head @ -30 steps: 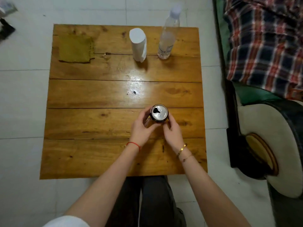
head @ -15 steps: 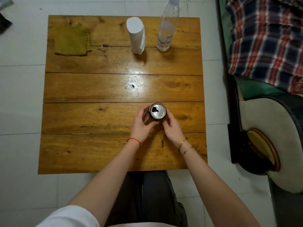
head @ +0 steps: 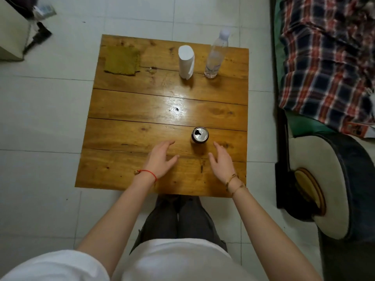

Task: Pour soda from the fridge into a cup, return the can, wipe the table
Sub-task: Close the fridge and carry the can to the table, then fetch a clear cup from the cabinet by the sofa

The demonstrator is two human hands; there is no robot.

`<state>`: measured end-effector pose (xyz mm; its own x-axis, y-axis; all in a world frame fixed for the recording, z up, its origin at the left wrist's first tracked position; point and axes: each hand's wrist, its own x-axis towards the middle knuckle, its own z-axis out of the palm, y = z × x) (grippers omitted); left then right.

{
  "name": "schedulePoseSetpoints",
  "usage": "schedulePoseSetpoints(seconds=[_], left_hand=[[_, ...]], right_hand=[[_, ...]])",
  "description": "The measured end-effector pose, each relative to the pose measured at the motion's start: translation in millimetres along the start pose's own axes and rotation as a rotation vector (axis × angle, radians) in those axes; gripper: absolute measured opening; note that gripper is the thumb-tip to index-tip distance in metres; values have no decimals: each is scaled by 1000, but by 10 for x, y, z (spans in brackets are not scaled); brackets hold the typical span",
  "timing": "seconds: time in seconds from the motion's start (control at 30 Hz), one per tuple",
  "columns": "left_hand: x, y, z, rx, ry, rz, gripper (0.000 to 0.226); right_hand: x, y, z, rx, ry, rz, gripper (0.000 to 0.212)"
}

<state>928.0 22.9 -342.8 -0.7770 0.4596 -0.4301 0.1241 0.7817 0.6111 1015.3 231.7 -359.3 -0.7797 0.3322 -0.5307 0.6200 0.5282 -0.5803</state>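
Observation:
A dark soda can (head: 199,135) with its top opened stands upright on the wooden table (head: 125,134), right of centre. My left hand (head: 161,158) hovers to the can's lower left, fingers spread, holding nothing. My right hand (head: 221,161) is to the can's lower right, also open and apart from it. A white upside-down cup (head: 186,61) stands at the table's far side. An olive-green cloth (head: 121,60) lies flat at the far left corner.
A clear plastic water bottle (head: 216,55) stands right of the cup. A dark green sofa (head: 332,179) with a plaid blanket (head: 324,63) runs along the table's right side. White tiled floor (head: 40,128) surrounds the table. A pale cabinet (head: 12,35) sits far left.
Both hands have let go of the can and drawn back towards me, spreading apart. The can stays upright on the table. The view has pulled back and higher.

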Motion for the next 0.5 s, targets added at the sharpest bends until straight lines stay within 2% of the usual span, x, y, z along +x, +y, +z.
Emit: schedulePoseSetpoints(seconds=[0.3,0.5], left_hand=[[-901,330,-771,56,173,40,49],[-1510,197,-1138,36,318,-18,48]], right_hand=[[-694,-710,-339,-176,45,-299,54],[-955,-1306,-415,-279,29,-493,48]])
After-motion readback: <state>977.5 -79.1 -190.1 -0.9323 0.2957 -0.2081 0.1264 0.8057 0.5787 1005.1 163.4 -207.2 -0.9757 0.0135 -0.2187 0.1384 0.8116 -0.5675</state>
